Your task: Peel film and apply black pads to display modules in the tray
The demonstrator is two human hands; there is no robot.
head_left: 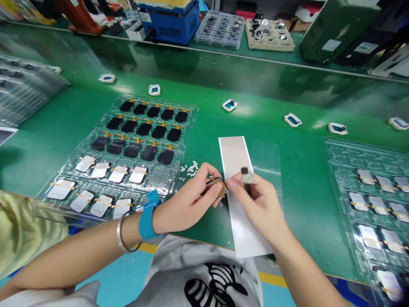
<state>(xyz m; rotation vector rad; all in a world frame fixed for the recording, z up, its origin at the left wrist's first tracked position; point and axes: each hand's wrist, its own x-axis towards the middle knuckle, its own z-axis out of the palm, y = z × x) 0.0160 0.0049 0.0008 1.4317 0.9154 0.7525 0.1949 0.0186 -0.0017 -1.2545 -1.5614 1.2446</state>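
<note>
The site was an electronics assembly workshop. Evidence comprised a long production bench with a green anti-static mat, clear plastic trays holding rows of display modules with flex cables, a blue anti-static wrist strap, and a blue bench machine.

Green mat room between 2 blister trays, white strip seemingly flat.

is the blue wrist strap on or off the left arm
On: the blue wrist strap wraps around the arm just behind the left hand, beside a metal bangle.
</note>
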